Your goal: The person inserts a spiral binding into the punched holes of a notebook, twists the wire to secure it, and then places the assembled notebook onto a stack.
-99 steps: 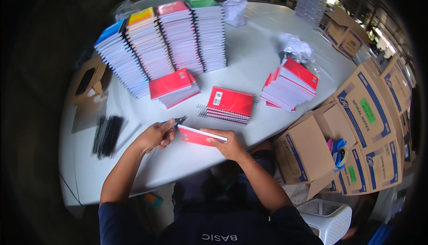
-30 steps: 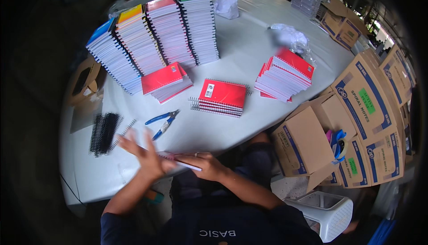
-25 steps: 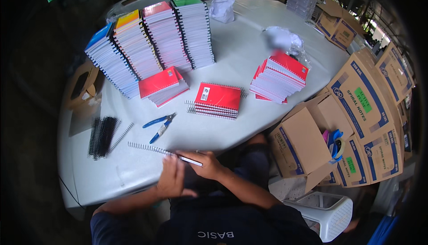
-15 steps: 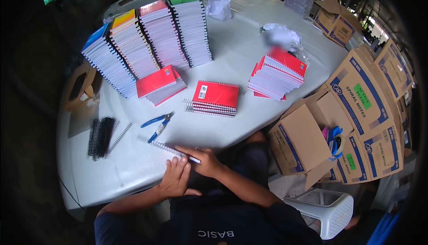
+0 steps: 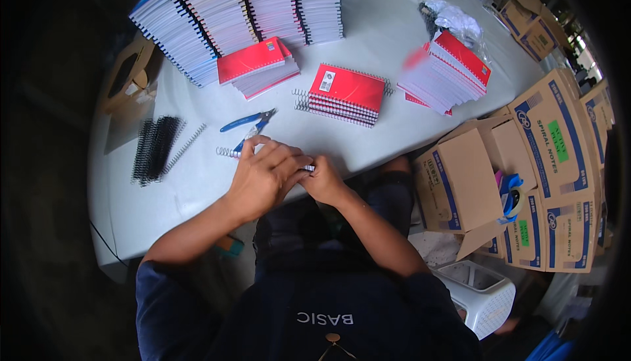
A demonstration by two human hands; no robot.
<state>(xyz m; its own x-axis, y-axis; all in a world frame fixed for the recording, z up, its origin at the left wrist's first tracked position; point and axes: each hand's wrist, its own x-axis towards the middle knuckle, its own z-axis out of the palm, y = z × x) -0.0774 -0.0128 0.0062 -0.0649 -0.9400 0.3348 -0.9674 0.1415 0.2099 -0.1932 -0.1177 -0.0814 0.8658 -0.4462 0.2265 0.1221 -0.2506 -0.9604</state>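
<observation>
Both my hands are on a notebook held spine up at the table's near edge, most of it hidden under my fingers. My left hand (image 5: 263,171) lies over its spine, fingers bent round it. My right hand (image 5: 323,180) pinches its near end. A loose coil end (image 5: 227,152) sticks out past the far end. Just beyond lie blue-handled wire cutters (image 5: 248,123), partly covered by my left fingers. To the left rests a bundle of black spiral coils (image 5: 155,150). Red spiral notebooks (image 5: 347,93) are stacked ahead, with coil ends protruding from their sides.
Tall stacks of bound books (image 5: 263,16) stand at the back. Red notebook piles sit at left (image 5: 253,62) and right (image 5: 453,72). An open carton (image 5: 457,183) and stacked boxes (image 5: 552,137) fill the right side, near a white stool (image 5: 483,295). A plastic-wrapped bundle (image 5: 457,19) lies behind.
My left hand has moved up along the notebook's spine and now covers it. My right hand has shifted to the near end. The whole view has tilted, so table items appear higher.
</observation>
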